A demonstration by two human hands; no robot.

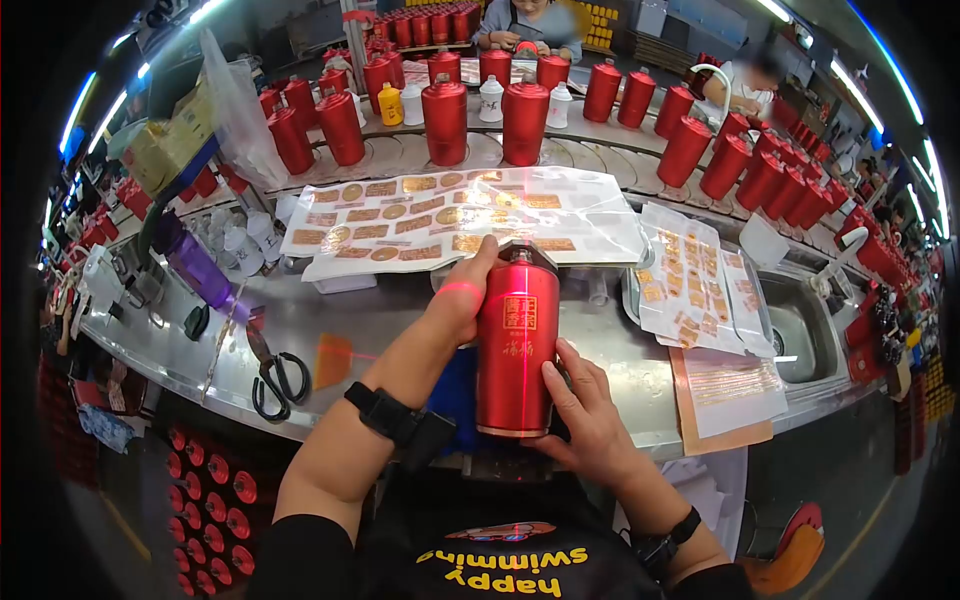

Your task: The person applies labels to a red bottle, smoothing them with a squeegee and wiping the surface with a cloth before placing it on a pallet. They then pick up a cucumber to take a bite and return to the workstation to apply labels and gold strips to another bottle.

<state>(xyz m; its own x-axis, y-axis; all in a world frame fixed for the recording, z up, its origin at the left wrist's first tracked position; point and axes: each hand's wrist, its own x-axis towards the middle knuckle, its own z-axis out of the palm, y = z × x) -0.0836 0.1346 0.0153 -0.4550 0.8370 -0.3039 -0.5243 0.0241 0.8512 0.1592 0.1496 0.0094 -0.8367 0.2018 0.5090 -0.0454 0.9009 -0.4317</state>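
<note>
A shiny red bottle (pixel 517 375) with gold square lettering stands upright, or nearly so, at the near edge of the metal bench. My left hand (pixel 462 300) wraps its upper left side, the thumb near the dark cap. Low on its right side, my right hand (pixel 592 420) presses with fingers and thumb. Red laser lines fall on the bottle and my left hand. Just beyond it lies a large sheet of gold stickers (pixel 400 215); further sticker sheets (pixel 690 275) sit in a tray at right.
Black-handled scissors (pixel 275 375) and a purple bottle (pixel 195 262) lie at left. A sink (pixel 805 350) is at right, with papers on a brown board (pixel 700 410) before it. Several red bottles (pixel 445 122) line the curved conveyor behind. Two people (pixel 530 25) sit beyond.
</note>
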